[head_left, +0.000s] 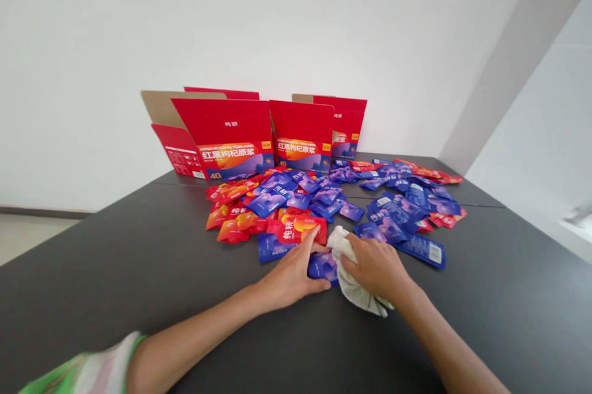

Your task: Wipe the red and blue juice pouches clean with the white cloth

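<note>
At the near edge of the pile, my left hand [296,274] grips a blue sachet [322,267], thumb on its near side and fingers on the far side. In my right hand [377,264] is a bunched white cloth [354,283], pressed against the right end of that sachet and partly covering it. A red sachet [300,229] lies just beyond my left fingers. Under it, another blue sachet [272,248] pokes out to the left. To the right of my right hand rests a blue sachet with a barcode [423,250].
Red and blue sachets [277,193] spread in a heap across the dark table [152,258], with a second heap [402,200] to the right. Behind stand open red cartons, a large one [222,129], a middle one [303,135] and one at the back [349,126], near a white wall.
</note>
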